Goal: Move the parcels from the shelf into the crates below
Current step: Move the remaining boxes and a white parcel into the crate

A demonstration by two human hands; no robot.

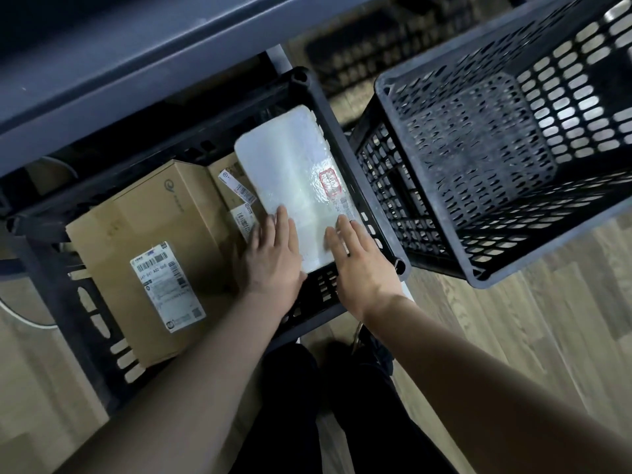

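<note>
At the far left, a black slotted crate (102, 323) sits under the grey shelf (113, 63) and holds a large cardboard box (143, 220). On the box's top is a white shipping label (167, 287) with barcodes, a small QR code and a line of print that looks like "A02-060"; the smaller text is too blurred to read. A faint round logo is printed near the box's upper edge. Just right of it, a second cardboard box (225, 172) carries narrow barcode labels (237, 189), their writing illegible.

The left hand (272, 254) lies flat with straight, relaxed fingers, its fingertips touching the near left edge of a white padded mailer (290, 172). The mailer lies tilted in the same crate, leaning over the second box and against the crate's right wall. It bears a red rectangular stamp (330, 182) whose characters cannot be made out, and a strip of grey print runs along its right edge.

The right hand (362, 268) is also open, fingers extended and resting on the mailer's near right corner, gripping nothing.

Further right, a second black perforated crate (424, 241) stands tilted on the wood-patterned floor (547, 336), just beside the first.
</note>
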